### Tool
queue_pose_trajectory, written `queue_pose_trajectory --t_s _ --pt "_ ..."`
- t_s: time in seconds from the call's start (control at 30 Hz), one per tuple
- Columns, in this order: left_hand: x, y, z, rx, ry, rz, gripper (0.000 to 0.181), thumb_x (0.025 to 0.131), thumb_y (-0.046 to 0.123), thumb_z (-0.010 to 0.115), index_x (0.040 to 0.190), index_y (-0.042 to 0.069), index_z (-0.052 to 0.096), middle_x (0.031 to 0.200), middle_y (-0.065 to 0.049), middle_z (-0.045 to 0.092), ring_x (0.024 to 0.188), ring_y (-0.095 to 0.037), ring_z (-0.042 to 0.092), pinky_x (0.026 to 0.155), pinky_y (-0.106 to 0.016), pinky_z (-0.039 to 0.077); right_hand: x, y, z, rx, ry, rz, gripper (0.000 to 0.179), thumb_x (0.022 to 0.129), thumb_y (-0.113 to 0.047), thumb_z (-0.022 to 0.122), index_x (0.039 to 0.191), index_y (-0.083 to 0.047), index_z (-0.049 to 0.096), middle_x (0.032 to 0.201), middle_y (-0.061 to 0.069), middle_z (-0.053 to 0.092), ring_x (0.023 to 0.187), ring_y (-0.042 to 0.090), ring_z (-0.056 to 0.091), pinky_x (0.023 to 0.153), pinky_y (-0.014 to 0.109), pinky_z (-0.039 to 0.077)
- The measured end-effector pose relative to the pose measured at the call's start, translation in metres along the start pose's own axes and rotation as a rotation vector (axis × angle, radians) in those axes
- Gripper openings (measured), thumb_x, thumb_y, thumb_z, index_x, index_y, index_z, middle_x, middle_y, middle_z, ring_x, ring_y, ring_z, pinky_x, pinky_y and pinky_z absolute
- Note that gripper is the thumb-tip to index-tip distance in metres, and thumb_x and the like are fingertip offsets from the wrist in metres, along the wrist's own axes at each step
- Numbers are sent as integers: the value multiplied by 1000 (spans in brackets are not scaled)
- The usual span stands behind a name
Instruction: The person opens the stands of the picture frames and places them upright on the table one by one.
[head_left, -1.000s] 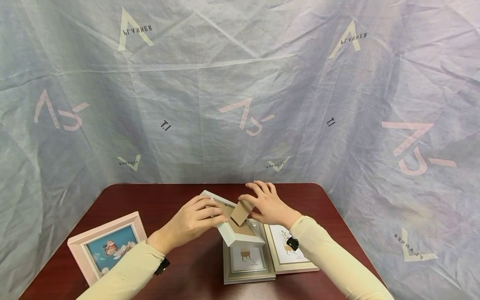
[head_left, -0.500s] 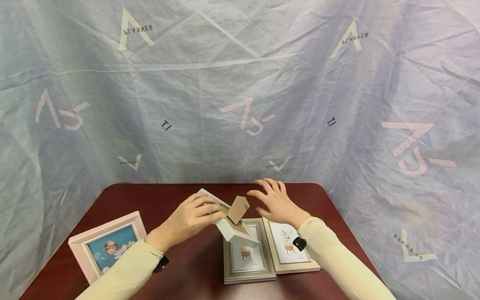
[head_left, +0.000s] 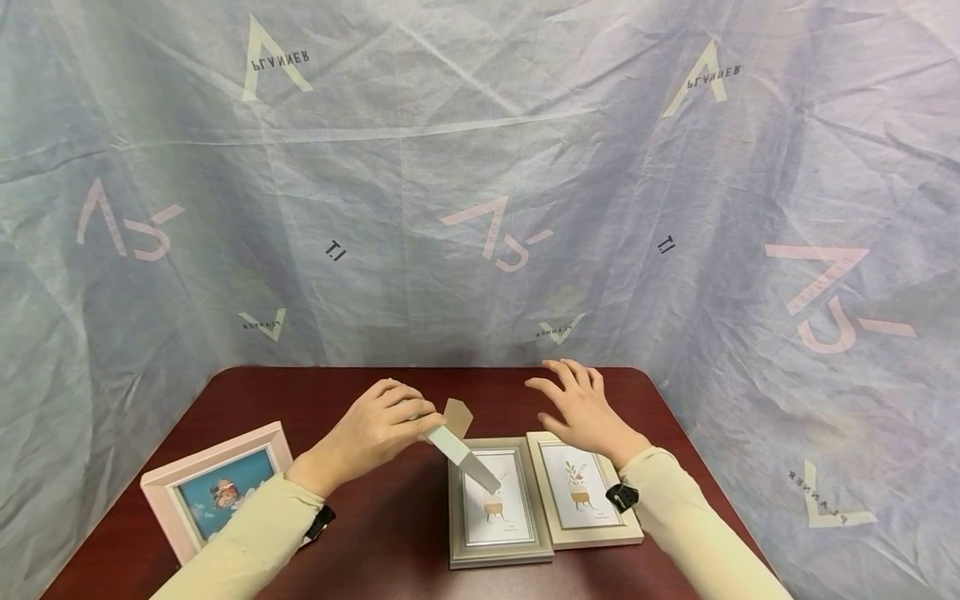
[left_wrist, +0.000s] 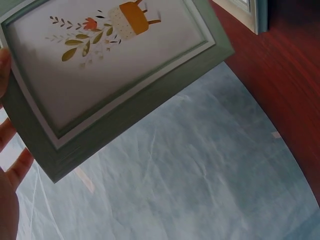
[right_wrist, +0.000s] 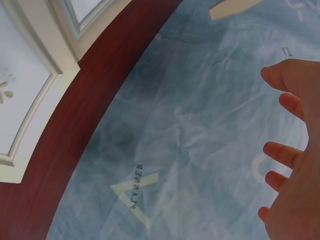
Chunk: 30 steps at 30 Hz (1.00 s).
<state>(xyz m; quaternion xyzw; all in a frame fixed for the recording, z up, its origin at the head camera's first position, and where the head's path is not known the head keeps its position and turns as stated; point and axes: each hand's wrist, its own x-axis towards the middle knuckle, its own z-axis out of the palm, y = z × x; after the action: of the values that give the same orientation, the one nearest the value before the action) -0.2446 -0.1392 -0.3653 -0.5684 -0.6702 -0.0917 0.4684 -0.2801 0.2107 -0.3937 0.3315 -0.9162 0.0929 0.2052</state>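
My left hand [head_left: 378, 425] grips a pale green picture frame [left_wrist: 195, 72] by one end, fingers over the edge. The frame hangs tilted above the table, nearly edge-on in the head view. Its front, in the left wrist view, shows a print of a potted plant with leaves and a red flower. A brown cardboard stand [head_left: 457, 417] sticks out from its back. To the right, my right hand [head_left: 585, 417] hovers with fingers spread and nothing in them, apart from the frame and stand.
Below the held frame, a champagne-coloured picture frame [head_left: 501, 556] lies face up. Beside it on the right is a cream picture frame [head_left: 600, 537]. A pink picture frame [head_left: 161, 500] with a blue picture stands at the left. Grey printed cloth [head_left: 405, 292] surrounds the dark red table [head_left: 337, 383].
My right hand has let go of the cardboard stand and moved right. My left hand has turned the frame from showing its back to nearly edge-on.
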Motion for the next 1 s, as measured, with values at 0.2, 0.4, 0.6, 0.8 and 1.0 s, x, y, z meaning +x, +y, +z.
queue_pose_trajectory --t_s 0.2,0.4,0.6,0.8,1.0 --pt "-4 -2 1 0 -37 -21 17 94 22 66 106 12 75 96 3 71 87 -20 65 79 -36 51 -9 6 -1 9 7 30 47 89 -21 72 133 -17 58 144 21 41 134 45 30 97 64 23" --pt "-5 -3 1 -19 -99 -60 25 82 14 76 107 12 74 98 2 71 89 -20 64 81 -37 50 -11 6 1 4 27 32 47 89 -23 73 132 -16 58 142 21 42 133 45 31 96 64 24" --pt "-4 -3 4 -6 -128 -93 23 87 18 73 109 12 72 98 3 69 88 -19 63 81 -38 50 -11 0 5 17 42 34 45 90 -25 72 132 -17 57 142 21 43 132 45 32 96 63 24" --pt "-3 -3 9 36 -134 -136 42 109 34 37 109 10 72 95 2 66 84 -19 61 78 -38 48 -11 -8 12 47 55 42 45 90 -23 71 132 -15 57 143 20 42 131 44 32 96 61 23" --pt "-3 -4 17 75 -99 -180 43 108 36 38 109 10 71 94 2 64 82 -19 59 72 -39 45 -13 -14 21 86 78 42 44 90 -21 71 132 -13 58 142 22 44 131 45 33 95 62 24"
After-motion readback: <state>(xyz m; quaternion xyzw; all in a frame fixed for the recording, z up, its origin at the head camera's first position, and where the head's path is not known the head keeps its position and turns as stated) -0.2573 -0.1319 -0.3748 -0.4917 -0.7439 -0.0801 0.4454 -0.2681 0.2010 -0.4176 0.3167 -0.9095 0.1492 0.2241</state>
